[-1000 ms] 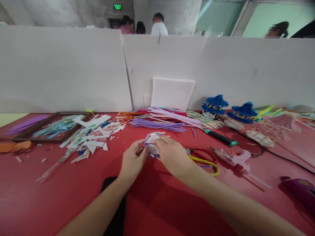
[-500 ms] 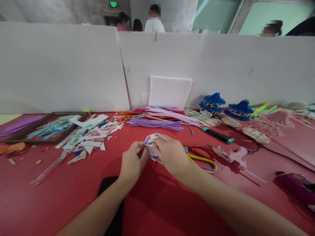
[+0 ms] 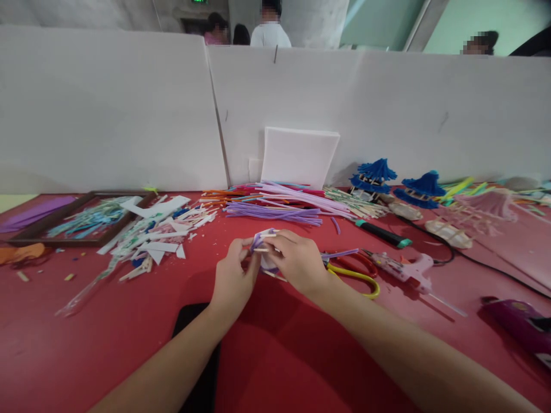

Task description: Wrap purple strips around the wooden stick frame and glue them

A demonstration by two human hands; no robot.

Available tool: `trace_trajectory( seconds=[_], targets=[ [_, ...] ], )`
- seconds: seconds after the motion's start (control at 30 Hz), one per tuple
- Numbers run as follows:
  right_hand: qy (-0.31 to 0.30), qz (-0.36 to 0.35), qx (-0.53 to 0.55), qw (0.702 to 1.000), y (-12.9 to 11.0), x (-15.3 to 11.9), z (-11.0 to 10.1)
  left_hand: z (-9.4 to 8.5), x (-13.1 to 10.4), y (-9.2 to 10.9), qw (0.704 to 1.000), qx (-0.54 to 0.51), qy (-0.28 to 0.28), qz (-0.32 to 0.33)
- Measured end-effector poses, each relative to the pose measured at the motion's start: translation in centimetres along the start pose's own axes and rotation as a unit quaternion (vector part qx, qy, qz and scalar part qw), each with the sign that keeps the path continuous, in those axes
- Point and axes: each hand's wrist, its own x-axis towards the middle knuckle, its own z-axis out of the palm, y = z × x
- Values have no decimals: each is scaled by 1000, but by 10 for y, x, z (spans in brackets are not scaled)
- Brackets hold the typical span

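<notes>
Between my two hands is a small white craft piece (image 3: pixel 267 263) edged with purple pipe cleaner, with short pale sticks standing out of it. My left hand (image 3: pixel 236 272) grips its left side, thumb and fingers closed together. From the right, my right hand (image 3: pixel 300 262) pinches at the piece near the sticks; its fingertips are partly hidden. A purple pipe cleaner (image 3: pixel 344 252) sticks out to the right of my right hand, above red-handled pliers (image 3: pixel 355 264) and yellow-handled scissors (image 3: pixel 357 280).
Behind my hands lie purple pipe cleaners (image 3: pixel 275 213). To the right are a pink glue gun (image 3: pixel 408 269), a black-handled cutter (image 3: pixel 383 233) and blue-roofed models (image 3: pixel 372 176). Paper scraps (image 3: pixel 161 249) and a brown frame (image 3: pixel 38 238) lie left. A dark phone-like slab (image 3: pixel 200 367) sits under my left forearm.
My right hand's fingers have shifted on the piece, and its sticks show more. The purple pipe cleaner at the right has swung up from beside the scissors. The view has tilted slightly.
</notes>
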Motion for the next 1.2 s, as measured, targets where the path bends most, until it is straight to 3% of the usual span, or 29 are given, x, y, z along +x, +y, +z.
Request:
trace_trajectory(
  seconds=[0.27,0.57,0.8,0.87,1.0,1.1,1.2],
  targets=[
    [39,34,19,998,-1,-3,6,3,-1,0,998,53,1,26],
    [-1,52,-23,998,-5,1,-7,2,-2,4,999,41,3,29],
    [103,83,-46,990,-2,1,-18,2,-4,7,999,38,20,32],
    [106,68,-59,990,-4,1,-27,1,-6,8,999,29,17,36],
    [-5,22,-3,1000,-5,4,-48,0,-8,8,1000,-1,2,28],
    [-84,22,66,994,-4,9,-64,-1,-8,7,999,-22,-25,20],
    [-150,24,65,986,-3,14,-75,-2,-6,6,997,-27,-62,27]
  ],
)
